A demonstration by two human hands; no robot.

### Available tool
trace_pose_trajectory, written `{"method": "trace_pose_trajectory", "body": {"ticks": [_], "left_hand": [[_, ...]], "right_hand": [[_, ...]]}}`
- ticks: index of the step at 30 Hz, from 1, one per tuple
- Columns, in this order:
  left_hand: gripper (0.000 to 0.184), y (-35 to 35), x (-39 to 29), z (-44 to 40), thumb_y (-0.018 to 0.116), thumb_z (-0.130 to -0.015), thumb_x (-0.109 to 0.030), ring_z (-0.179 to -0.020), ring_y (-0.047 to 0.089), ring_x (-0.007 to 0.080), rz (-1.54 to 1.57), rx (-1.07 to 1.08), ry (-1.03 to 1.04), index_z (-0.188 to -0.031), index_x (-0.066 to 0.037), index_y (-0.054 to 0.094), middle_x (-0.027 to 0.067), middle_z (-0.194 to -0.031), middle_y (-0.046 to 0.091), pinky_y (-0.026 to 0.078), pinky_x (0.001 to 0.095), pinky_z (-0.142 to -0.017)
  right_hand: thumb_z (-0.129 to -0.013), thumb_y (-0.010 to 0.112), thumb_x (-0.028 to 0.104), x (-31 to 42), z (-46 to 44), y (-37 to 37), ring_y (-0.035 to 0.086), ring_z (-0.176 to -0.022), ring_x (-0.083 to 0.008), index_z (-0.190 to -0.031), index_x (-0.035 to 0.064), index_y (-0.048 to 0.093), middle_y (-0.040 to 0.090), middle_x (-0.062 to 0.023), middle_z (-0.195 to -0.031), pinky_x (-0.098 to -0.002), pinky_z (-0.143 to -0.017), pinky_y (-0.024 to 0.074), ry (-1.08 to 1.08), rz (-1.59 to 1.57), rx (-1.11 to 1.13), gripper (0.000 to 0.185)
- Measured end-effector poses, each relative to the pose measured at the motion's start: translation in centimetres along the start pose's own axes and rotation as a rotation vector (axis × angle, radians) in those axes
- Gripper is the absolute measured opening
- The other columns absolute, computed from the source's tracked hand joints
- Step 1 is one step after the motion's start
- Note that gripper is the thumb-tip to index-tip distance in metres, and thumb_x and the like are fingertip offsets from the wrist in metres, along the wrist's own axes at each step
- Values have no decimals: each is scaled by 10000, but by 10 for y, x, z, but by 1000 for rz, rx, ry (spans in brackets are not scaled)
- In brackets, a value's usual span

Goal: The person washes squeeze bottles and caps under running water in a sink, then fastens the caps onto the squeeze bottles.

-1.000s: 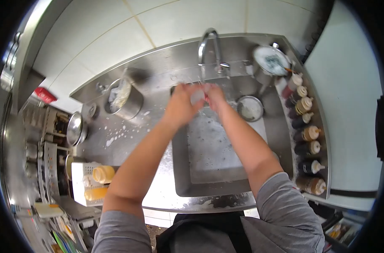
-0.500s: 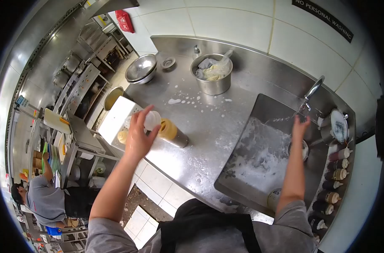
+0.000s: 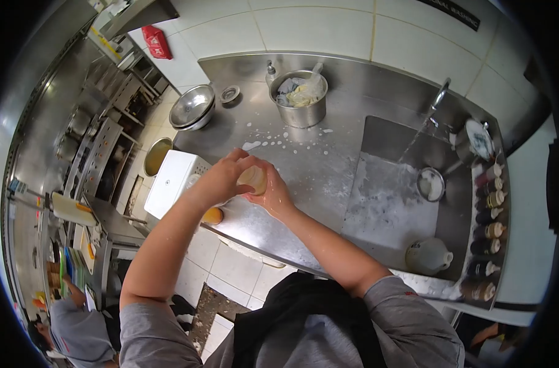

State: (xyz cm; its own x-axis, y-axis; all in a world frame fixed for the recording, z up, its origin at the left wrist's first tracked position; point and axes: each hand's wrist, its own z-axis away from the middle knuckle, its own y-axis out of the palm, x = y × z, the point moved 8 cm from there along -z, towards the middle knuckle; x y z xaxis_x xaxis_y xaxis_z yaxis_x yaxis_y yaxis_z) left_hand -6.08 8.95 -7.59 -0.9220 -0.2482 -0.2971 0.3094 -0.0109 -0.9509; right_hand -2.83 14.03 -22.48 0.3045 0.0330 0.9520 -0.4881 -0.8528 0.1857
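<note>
Nearest me, below my chest, is my black apron (image 3: 307,319) over a grey T-shirt. Ahead, both my hands are together, clamped around a small translucent container (image 3: 253,178) above the near left of the steel counter (image 3: 273,165): my left hand (image 3: 221,178) on its left side, my right hand (image 3: 272,191) on its right. Just beneath my left forearm is an orange-yellow bottle (image 3: 212,216); beside it, further left, is a white perforated box (image 3: 174,179). To the right, a translucent jug (image 3: 425,256) lies tilted in the near right of the foamy sink (image 3: 384,211). Squeeze bottles (image 3: 489,230) line the right edge. Deeper in the sink sits a round metal dish (image 3: 431,184), near water running from the tap (image 3: 440,95). On the far counter are steel bowls (image 3: 192,107) at left and a pot (image 3: 301,113) holding cloth and plastic. Beyond them rises a tiled wall (image 3: 316,27).
</note>
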Motion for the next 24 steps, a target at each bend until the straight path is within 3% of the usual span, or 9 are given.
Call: {"method": "trace_pose_trajectory", "body": {"ticks": [1, 8, 12, 14, 18, 20, 22, 23, 24], "left_hand": [[477, 1, -1, 1, 775, -714, -106, -1077, 560, 310, -2, 11, 123, -1143, -140, 569, 110, -1231, 499, 496, 375, -884], [493, -5, -12, -16, 769, -696, -59, -1083, 547, 324, 128, 282, 256, -1142, -129, 571, 117, -1198, 518, 484, 378, -903], [409, 2, -26, -25, 751, -735, -155, -1039, 571, 333, -156, 268, 202, -1101, -81, 583, 150, -1100, 572, 504, 386, -790], [381, 3, -2, -26, 737, -756, -194, -1030, 567, 345, -189, 249, -359, -1076, -63, 578, 177, -1112, 553, 487, 392, -811], [300, 5, 3, -25, 722, -774, -178, -1007, 570, 359, -279, 216, -383, -1014, -52, 595, 171, -1040, 577, 464, 394, -833], [214, 5, -32, -22, 726, -776, -139, -982, 584, 338, -274, 215, 91, -933, -48, 614, 138, -1019, 583, 456, 380, -843], [256, 5, -37, -19, 734, -749, -116, -978, 589, 330, -224, 281, 305, -966, -55, 613, 145, -1053, 582, 462, 373, -857], [307, 7, -48, -13, 743, -722, -94, -974, 594, 322, -167, 332, 511, -998, -61, 613, 152, -1086, 580, 468, 367, -871], [307, 9, -47, -16, 743, -722, -94, -974, 594, 322, -172, 335, 517, -998, -61, 613, 152, -1086, 580, 468, 367, -871]], "right_hand": [[-613, 864, 230, 15, 1, -1, 484, -1184, -334, -1350, 73, 312, 467, -171, -1295, -406, -994, 415, -75, 401, -19, 934], [-594, 866, 194, 22, 4, -5, 529, -1113, -291, -1297, 99, 375, 519, -133, -1209, -376, -949, 436, -49, 318, -95, 863], [-588, 860, 217, 6, 1, 0, 517, -1129, -325, -1286, 96, 404, 513, -117, -1245, -406, -960, 439, -143, 295, -157, 842], [-583, 861, 224, -12, -4, 6, 517, -1134, -321, -1289, 106, 406, 512, -110, -1253, -409, -960, 440, -187, 240, -176, 847], [-569, 857, 256, -30, -9, 10, 511, -1149, -324, -1301, 139, 400, 504, -95, -1274, -424, -965, 433, -230, -35, -210, 871], [-565, 855, 264, -14, -3, 4, 507, -1153, -326, -1302, 149, 399, 502, -93, -1278, -434, -966, 429, -243, -76, -227, 874], [-569, 851, 260, 10, 8, 3, 497, -1161, -326, -1300, 150, 399, 493, -88, -1287, -463, -959, 418, -256, 422, -261, 867], [-569, 851, 260, 5, 8, 5, 497, -1161, -326, -1300, 150, 399, 493, -88, -1287, -463, -959, 418, -257, 421, -269, 867], [-570, 851, 261, 3, 7, 6, 492, -1165, -326, -1302, 150, 394, 491, -89, -1285, -475, -955, 412, -287, 418, -289, 870]]}}
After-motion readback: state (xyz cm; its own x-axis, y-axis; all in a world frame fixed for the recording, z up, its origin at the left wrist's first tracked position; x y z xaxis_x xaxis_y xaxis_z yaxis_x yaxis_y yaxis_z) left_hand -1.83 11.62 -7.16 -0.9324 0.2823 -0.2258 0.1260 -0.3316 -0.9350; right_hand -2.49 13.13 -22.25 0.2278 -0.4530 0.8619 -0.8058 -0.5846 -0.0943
